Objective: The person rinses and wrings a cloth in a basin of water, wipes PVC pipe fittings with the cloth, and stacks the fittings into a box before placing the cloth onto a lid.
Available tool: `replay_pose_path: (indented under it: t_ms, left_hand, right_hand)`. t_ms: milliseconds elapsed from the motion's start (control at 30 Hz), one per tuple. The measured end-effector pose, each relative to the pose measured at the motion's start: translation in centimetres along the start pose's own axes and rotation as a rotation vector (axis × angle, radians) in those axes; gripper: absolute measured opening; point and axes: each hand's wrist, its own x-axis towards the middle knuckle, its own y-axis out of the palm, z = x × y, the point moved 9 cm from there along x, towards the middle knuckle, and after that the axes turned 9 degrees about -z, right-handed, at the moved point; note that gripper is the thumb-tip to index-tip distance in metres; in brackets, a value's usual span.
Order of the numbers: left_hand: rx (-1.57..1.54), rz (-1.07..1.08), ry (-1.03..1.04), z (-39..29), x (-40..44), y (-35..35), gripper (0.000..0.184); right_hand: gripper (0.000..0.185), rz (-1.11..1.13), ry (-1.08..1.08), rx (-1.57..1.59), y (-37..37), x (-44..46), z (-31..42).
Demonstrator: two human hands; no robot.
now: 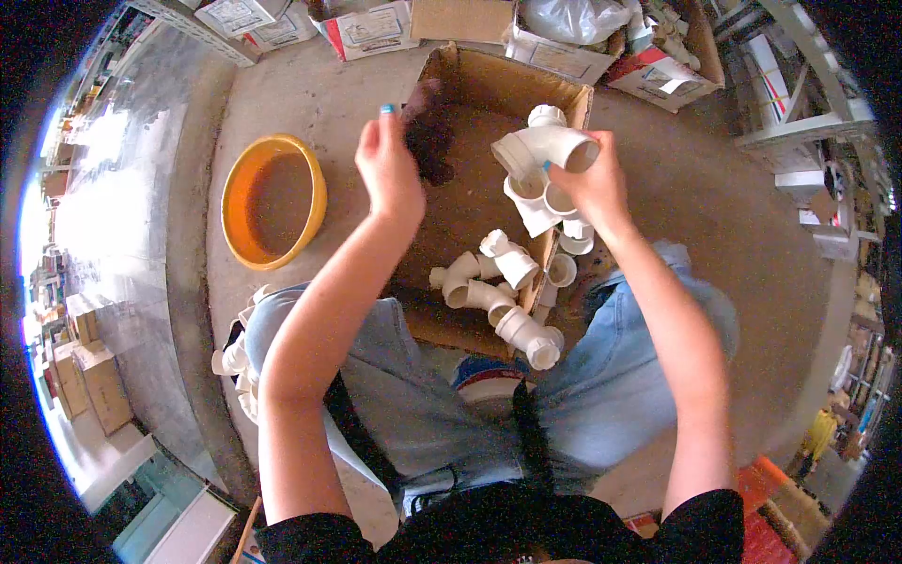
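My right hand (pixel 601 188) grips a white plastic pipe elbow (pixel 547 143) with a capped side opening, above the right wall of a cardboard box (pixel 484 70). More white pipe fittings (pixel 531 221) sit just under it at that wall. Other white elbows (pixel 465 282) are bunched at the box's near right corner, some resting across its edge. My left hand (pixel 390 179) is raised by the box's left side, its fingers curled together. A dark, blurred shape (pixel 430 136) is right beside those fingers; what it is, and whether I hold it, cannot be made out.
A yellow basin (pixel 315 211) stands on the floor to the left. Open cartons (pixel 559 61) line the far side, one with clear plastic inside. White fittings (pixel 246 362) are by my left knee. Metal shelving (pixel 799 132) rises at the right, and boxes (pixel 99 385) are at the left.
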Motion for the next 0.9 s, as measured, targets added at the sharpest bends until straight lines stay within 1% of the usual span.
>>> replay_pose_path:
  t_ms: [33,67,100,133,167,233,267,300,367,400,500,533,567,633,733,800,833,867,900]
  left_hand:
    - [0.191,0.113,0.206,-2.0,-2.2,1.9,0.021]
    - [0.336,0.193,0.388,-2.4,-3.9,3.3,0.011]
    - [0.343,0.396,0.636,-3.6,-7.0,5.6,0.013]
    - [0.557,0.68,0.927,-3.6,-10.4,7.8,0.025]
    - [0.678,0.921,1.037,-1.2,-12.9,8.9,0.046]
    - [0.905,0.868,1.14,0.4,-14.3,8.1,0.061]
    - [0.999,0.892,1.227,1.4,-14.2,8.0,0.07]
    - [1.082,0.864,1.327,1.5,-13.8,7.9,0.071]
    - [1.149,0.807,1.291,1.6,-12.9,7.9,0.072]
    - [1.149,0.783,1.339,1.4,-12.9,7.9,0.077]
    - [1.097,0.715,1.177,1.6,-11.8,7.4,0.081]
    - [1.11,0.665,1.069,2.0,-10.7,7.3,0.084]
    - [1.144,0.675,0.968,2.8,-10.1,6.8,0.085]
    - [1.136,0.646,0.74,3.0,-9.0,6.4,0.087]
    - [1.054,0.569,0.488,3.9,-7.8,5.3,0.077]
    - [0.951,0.743,0.183,7.6,-5.8,4.8,0.07]
    - [0.892,0.825,0.031,8.3,-5.4,4.5,0.067]
    - [0.655,0.885,-0.097,7.9,-5.5,4.4,0.06]
    - [0.584,0.928,-0.246,7.1,-6.1,4.3,0.06]
  right_hand:
    - [0.058,0.018,-0.031,0.009,0.2,-0.1,0.5]
    - [0.059,0.036,-0.062,0.016,0.4,-0.2,1.0]
    - [0.061,0.052,-0.096,0.021,0.5,-0.4,1.6]
    - [0.053,0.022,-0.109,0.003,0.5,-0.9,2.5]
    - [0.042,0.162,-0.318,-0.067,2.0,-1.0,3.3]
    - [0.036,0.064,-0.279,0.114,1.5,-1.0,3.1]
    - [0.039,0.028,-0.263,0.115,1.9,-0.7,2.1]
    - [0.04,0.025,-0.259,0.114,1.7,-0.8,2.3]
    - [0.041,0.015,-0.248,0.118,1.1,-0.9,2.9]
    - [0.043,0.013,-0.258,0.143,0.9,-1.0,3.4]
    - [0.046,0.043,-0.345,0.063,1.2,-1.5,3.7]
    - [0.049,0.043,-0.394,0.148,1.1,-2.2,4.7]
    - [0.052,0.065,-0.397,0.133,1.4,-2.5,4.7]
    - [0.054,0.207,-0.255,0.116,2.1,-3.0,4.1]
    - [0.056,0.125,-0.525,0.136,1.7,-3.5,6.0]
    - [0.056,0.142,-0.52,0.08,1.6,-3.5,5.9]
    - [0.057,0.149,-0.517,0.052,1.4,-3.5,5.9]
    - [0.057,0.163,-0.521,0.104,0.9,-3.6,6.3]
    - [0.057,0.156,-0.572,0.137,0.5,-3.7,6.7]
